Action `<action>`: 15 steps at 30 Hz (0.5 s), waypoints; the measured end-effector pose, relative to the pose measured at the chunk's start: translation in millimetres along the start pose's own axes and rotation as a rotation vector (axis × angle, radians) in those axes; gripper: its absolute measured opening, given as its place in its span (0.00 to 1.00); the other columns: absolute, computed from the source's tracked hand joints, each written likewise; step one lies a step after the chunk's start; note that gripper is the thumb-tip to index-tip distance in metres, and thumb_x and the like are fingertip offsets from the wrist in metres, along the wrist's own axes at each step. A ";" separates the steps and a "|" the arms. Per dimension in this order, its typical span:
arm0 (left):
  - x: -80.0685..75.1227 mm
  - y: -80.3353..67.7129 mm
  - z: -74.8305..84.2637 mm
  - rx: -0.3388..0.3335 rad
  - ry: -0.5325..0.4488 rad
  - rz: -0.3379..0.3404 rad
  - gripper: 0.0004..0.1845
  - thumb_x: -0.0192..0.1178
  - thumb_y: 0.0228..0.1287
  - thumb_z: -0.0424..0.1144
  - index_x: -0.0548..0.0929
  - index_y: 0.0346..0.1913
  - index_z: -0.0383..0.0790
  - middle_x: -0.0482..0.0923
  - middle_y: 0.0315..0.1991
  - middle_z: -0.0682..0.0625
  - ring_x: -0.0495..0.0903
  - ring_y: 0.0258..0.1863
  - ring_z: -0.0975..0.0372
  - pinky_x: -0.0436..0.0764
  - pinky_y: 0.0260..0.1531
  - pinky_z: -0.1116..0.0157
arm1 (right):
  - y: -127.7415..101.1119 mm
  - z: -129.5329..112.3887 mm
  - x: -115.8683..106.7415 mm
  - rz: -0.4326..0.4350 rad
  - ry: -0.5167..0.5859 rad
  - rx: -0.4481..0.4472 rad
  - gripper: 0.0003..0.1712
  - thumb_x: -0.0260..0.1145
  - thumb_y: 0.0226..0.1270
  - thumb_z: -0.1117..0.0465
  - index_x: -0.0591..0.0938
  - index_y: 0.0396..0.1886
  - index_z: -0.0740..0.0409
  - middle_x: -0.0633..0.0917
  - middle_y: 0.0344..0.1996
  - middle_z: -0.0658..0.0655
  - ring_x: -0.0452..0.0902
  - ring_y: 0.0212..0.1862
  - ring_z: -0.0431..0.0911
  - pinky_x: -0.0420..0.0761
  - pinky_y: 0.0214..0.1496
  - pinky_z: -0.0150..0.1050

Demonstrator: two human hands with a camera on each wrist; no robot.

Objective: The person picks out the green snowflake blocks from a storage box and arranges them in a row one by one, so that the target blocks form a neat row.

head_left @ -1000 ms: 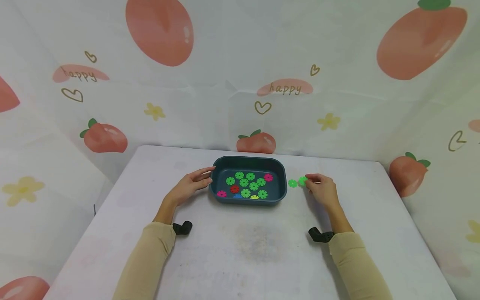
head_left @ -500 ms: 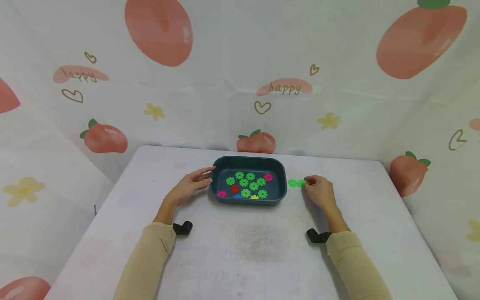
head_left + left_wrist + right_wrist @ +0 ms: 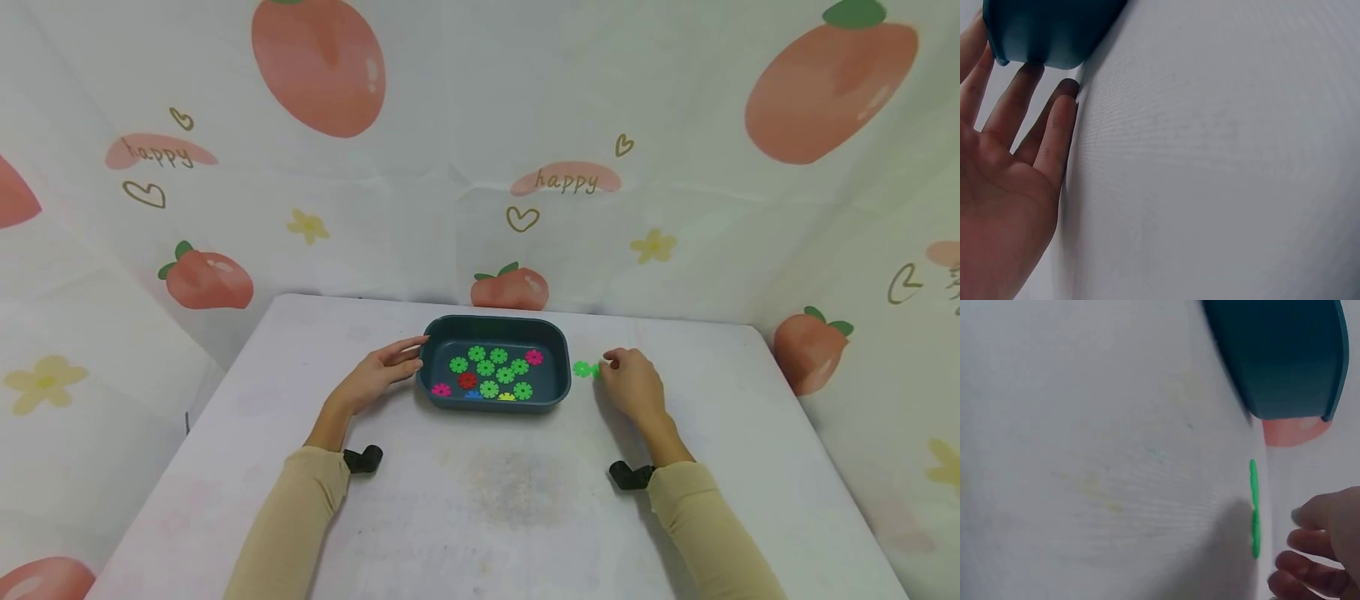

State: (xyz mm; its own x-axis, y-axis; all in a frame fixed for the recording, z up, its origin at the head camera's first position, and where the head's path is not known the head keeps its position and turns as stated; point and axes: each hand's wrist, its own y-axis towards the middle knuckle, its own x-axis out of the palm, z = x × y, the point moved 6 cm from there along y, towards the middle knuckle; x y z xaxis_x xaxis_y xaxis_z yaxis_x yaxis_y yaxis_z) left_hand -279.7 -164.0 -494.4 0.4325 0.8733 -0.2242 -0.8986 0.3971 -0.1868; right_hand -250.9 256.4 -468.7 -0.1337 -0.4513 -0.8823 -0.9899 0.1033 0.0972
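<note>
A dark teal tray (image 3: pixel 495 406) stands on the table with several flat, notched discs in it. Most are green discs (image 3: pixel 486 367); a red disc (image 3: pixel 467 381), pink, blue and yellow ones lie among them. My left hand (image 3: pixel 372 381) is at the tray's left end, fingers extended and touching its wall, as the left wrist view shows. Right of the tray, a green disc (image 3: pixel 582 369) lies flat, touching or overlapping a second one partly hidden by my right hand (image 3: pixel 633 385). In the right wrist view, that hand's loosely bent fingers (image 3: pixel 1310 569) hold nothing, just apart from both discs.
The white table (image 3: pixel 420 533) bears a faint stain in front of the tray. A fruit-printed cloth (image 3: pixel 420 225) hangs behind it. Each wrist carries a black camera mount, such as the right mount (image 3: pixel 632 476).
My right hand has let go of the second green disc, now lying against the first, and has shifted slightly left. The left hand stays at the tray. The head view has shifted slightly.
</note>
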 end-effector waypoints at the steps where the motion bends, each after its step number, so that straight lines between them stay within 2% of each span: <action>1: -0.1 -0.3 0.1 -0.001 0.002 0.000 0.30 0.62 0.61 0.55 0.68 0.67 0.65 0.65 0.71 0.54 0.65 0.70 0.58 0.64 0.70 0.51 | 0.0 -2.6 -1.2 0.017 -0.010 -0.019 0.19 0.59 0.68 0.55 0.82 0.51 0.63 0.82 0.41 0.64 0.77 0.43 0.56 0.78 0.43 0.51; 5: 0.4 -0.8 1.1 -0.003 0.005 0.002 0.30 0.62 0.61 0.55 0.68 0.67 0.65 0.65 0.70 0.55 0.65 0.70 0.58 0.64 0.70 0.51 | 1.0 -13.7 -11.3 0.075 -0.064 -0.096 0.24 0.60 0.69 0.50 0.78 0.55 0.63 0.78 0.48 0.68 0.74 0.49 0.62 0.76 0.50 0.57; 9: 0.9 0.0 0.9 -0.004 0.007 0.004 0.29 0.62 0.61 0.55 0.69 0.66 0.66 0.66 0.70 0.55 0.65 0.70 0.58 0.63 0.70 0.50 | 3.0 -22.1 -21.1 0.095 -0.120 -0.150 0.30 0.58 0.69 0.45 0.74 0.60 0.62 0.74 0.55 0.69 0.71 0.54 0.66 0.74 0.50 0.63; 12: 0.8 0.3 0.6 -0.009 0.002 0.007 0.29 0.62 0.61 0.55 0.69 0.66 0.66 0.67 0.69 0.55 0.66 0.70 0.58 0.63 0.71 0.50 | 5.2 -27.2 -23.6 0.068 -0.161 -0.155 0.35 0.55 0.69 0.39 0.70 0.65 0.59 0.71 0.60 0.68 0.68 0.58 0.67 0.72 0.52 0.65; 15: 0.3 0.5 0.0 -0.012 -0.002 0.011 0.29 0.62 0.61 0.55 0.69 0.66 0.66 0.67 0.69 0.56 0.66 0.70 0.58 0.63 0.71 0.50 | 7.4 -32.2 -23.3 0.025 -0.199 -0.150 0.39 0.50 0.69 0.35 0.66 0.69 0.56 0.67 0.64 0.68 0.64 0.62 0.67 0.69 0.58 0.67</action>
State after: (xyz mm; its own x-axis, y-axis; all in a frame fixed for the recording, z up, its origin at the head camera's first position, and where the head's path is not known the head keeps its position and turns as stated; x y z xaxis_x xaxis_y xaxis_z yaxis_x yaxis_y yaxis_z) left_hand -280.0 -163.5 -494.6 0.4227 0.8780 -0.2245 -0.9022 0.3842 -0.1963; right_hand -256.7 239.2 -432.5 -0.1607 -0.2654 -0.9506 -0.9843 -0.0278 0.1742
